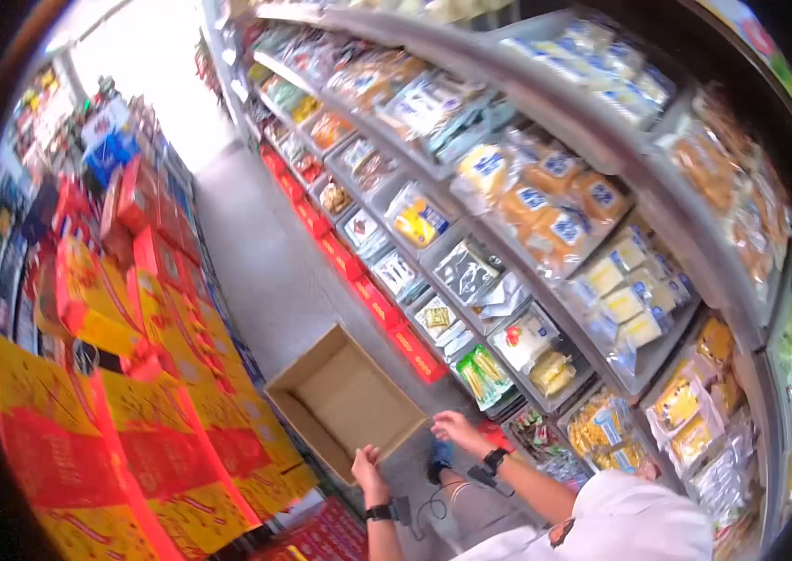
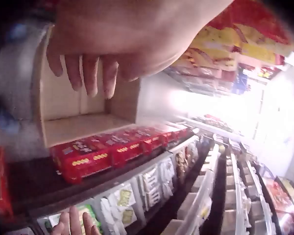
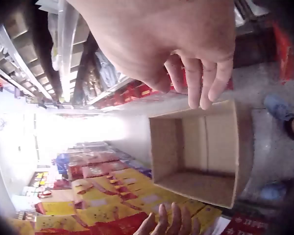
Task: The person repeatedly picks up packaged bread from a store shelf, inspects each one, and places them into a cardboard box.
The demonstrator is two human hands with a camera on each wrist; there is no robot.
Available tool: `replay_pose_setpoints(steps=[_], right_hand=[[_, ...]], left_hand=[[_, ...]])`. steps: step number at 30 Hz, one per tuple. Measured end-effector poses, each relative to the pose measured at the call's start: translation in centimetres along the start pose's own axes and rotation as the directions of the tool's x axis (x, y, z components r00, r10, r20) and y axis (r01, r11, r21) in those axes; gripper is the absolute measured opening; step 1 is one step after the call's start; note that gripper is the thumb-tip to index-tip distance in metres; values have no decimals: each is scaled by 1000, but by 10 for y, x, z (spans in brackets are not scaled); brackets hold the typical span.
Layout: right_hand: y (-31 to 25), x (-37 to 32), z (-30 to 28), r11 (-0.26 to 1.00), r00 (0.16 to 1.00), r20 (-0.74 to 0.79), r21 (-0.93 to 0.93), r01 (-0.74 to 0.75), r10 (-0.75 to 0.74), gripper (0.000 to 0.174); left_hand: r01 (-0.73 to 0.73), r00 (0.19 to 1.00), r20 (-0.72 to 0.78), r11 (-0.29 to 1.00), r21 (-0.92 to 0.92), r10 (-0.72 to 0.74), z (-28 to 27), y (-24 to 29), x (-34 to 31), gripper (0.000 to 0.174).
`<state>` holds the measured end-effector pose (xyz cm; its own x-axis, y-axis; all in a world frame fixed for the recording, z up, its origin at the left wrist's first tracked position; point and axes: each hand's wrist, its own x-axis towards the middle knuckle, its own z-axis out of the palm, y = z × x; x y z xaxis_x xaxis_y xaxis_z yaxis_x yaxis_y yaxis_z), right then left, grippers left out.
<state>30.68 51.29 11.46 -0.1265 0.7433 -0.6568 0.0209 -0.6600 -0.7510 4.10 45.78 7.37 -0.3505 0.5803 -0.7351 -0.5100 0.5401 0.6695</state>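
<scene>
A brown cardboard box [image 1: 351, 397] with its top open and nothing inside stands in the aisle, low in front of the person. My left hand [image 1: 370, 470] is over its near edge, overlapping the rim in the head view. In the left wrist view that hand's fingers [image 2: 91, 73] hang loosely, with nothing between them. Just off the box's right corner is my right hand [image 1: 460, 430], its fingers [image 3: 208, 83] lightly bent and holding nothing. Both wrists wear black straps.
Shelves of packaged bread and snacks [image 1: 546, 210] line the right side, with red boxes [image 1: 363, 294] along their foot. Stacked yellow and red cartons [image 1: 148, 430] flank the left. A grey floor aisle [image 1: 251, 229] leads to a bright opening. The person's shoe [image 3: 279, 107] is near the box.
</scene>
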Motion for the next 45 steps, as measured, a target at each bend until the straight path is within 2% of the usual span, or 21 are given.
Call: replay_pose_setpoints(steps=[3,6,9,10,13,15,18,19,21,24,27,28,31,32,35,36,39,40,43,44,45], right_hand=[[-89,-28,-3,958,958,35,-42,285,-283,30],[-160,-50,-12,920,922,36,-59,388,-387,31],[-213,-82,-21,836,839,-23,-111,538,-543,31],[-238,-107,-21,830,832,-64,-146,538,-550,31],[-245,-123,-29,778,764,-158,-199,596,-626,34],[-244,-145,-26,787,782,-170,-304,536,-599,36],[-239,-173,-24,773,790,-204,-447,450,-578,38],[-233,-179,-22,782,808,-199,-455,425,-555,39],[-224,-187,-17,788,838,-174,-478,388,-517,41],[-209,-197,-8,805,841,-219,-481,347,-494,46],[-187,-203,-6,813,802,-314,-483,325,-508,46],[-182,-205,-4,828,797,-343,-463,316,-497,46],[-173,-208,0,830,768,-399,-473,295,-501,46],[-172,-209,1,826,759,-413,-488,284,-504,46],[-169,-205,4,824,718,-459,-488,289,-524,47],[-168,-205,7,827,706,-475,-480,293,-526,47],[-169,-205,13,829,690,-479,-439,347,-543,46],[-171,-207,15,831,686,-486,-428,354,-542,45],[-184,-217,18,836,663,-512,-391,386,-546,43],[-190,-222,19,838,652,-528,-372,399,-545,42],[-198,-228,20,840,641,-542,-352,413,-543,42]], left_hand=[[-171,965,206,985,38,160,61,71,-38,34],[-285,881,387,958,-22,271,105,113,-62,36],[-345,845,462,935,81,271,151,156,-89,34],[-358,810,511,933,43,287,166,165,-89,34],[-537,674,647,838,95,358,216,201,-90,36],[-709,504,672,704,-38,543,261,232,-100,41],[-779,410,725,625,-37,554,330,288,-124,53],[-826,377,720,564,-23,582,351,311,-144,58],[-909,187,623,375,-184,760,400,328,-140,77],[-994,7,642,73,-76,766,436,362,-153,92],[-998,12,740,-42,55,672,458,362,-138,98],[-999,47,748,40,27,662,457,366,-145,95],[-993,114,731,93,69,673,462,370,-145,95],[-996,89,678,83,42,729,465,370,-143,92],[-994,71,645,108,-17,761,472,374,-134,87],[-995,28,585,80,-63,810,470,378,-136,82],[-972,144,576,224,-71,805,451,388,-149,79],[-945,214,603,318,-70,768,440,391,-158,75],[-836,236,562,461,-299,792,425,372,-129,68],[-679,342,682,672,-297,647,402,373,-140,64],[-479,402,787,840,-255,468,373,376,-159,59]])
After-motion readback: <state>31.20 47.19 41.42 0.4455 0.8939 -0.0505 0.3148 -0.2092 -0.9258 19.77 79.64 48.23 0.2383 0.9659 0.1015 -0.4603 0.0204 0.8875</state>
